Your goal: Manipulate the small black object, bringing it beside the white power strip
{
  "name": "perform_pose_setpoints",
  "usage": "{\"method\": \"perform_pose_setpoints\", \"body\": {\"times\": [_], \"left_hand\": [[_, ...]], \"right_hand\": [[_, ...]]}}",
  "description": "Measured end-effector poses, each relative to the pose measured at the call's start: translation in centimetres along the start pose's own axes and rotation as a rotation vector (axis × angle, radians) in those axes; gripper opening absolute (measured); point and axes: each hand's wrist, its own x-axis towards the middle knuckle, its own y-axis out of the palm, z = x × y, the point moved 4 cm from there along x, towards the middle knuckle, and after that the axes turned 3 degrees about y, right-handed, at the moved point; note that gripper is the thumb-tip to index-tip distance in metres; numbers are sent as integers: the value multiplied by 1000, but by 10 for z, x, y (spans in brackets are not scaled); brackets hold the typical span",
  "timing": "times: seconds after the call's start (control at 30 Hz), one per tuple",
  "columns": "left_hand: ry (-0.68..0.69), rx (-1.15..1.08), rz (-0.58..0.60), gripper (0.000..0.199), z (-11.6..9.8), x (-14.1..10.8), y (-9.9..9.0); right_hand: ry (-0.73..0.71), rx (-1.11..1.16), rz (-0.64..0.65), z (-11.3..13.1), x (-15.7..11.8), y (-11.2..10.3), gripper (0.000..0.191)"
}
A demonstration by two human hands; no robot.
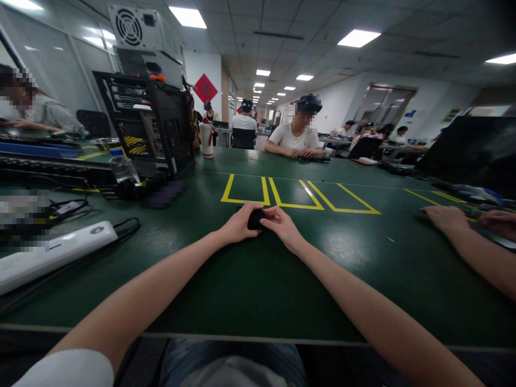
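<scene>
A small black object (255, 220) with a rounded face is between my hands, just above or on the green table (258, 285); its kind is too dark to make out. My left hand (240, 223) is closed round its left side, thumb below and fingers over the top. From the right, my right hand (281, 226) pinches at its edge with thumb and fingertips. Part of the object is hidden by the fingers. Just beyond my hands, yellow tape outlines (296, 206) mark the tabletop.
An open black computer case (151, 126) stands at the back left, with a power supply unit (141, 32) on top. Nearer lie a plastic bottle (123, 167) and a white power strip (60, 252). Another person's hands (447, 219) work at the right. A person (296, 134) sits opposite.
</scene>
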Motion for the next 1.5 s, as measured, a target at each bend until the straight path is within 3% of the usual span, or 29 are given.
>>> {"method": "perform_pose_setpoints", "body": {"times": [0.47,0.77,0.97,1.2,1.37,1.5], "left_hand": [[7,15,-20,60,0,2,-1],[28,25,-23,59,0,2,-1],[38,25,-39,61,2,3,0],[40,11,-38,61,2,3,0],[32,5,-28,60,1,3,-1],[36,15,-39,60,1,3,-1]], "right_hand": [[26,-40,-36,-3,1,-2,29],[53,13,111,-2,-1,-1,35],[69,-10,28,-4,1,-2,27],[88,-20,58,-5,1,-2,33],[8,5,106,-2,1,-1,33],[14,-29,65,-1,1,-1,29]]}}
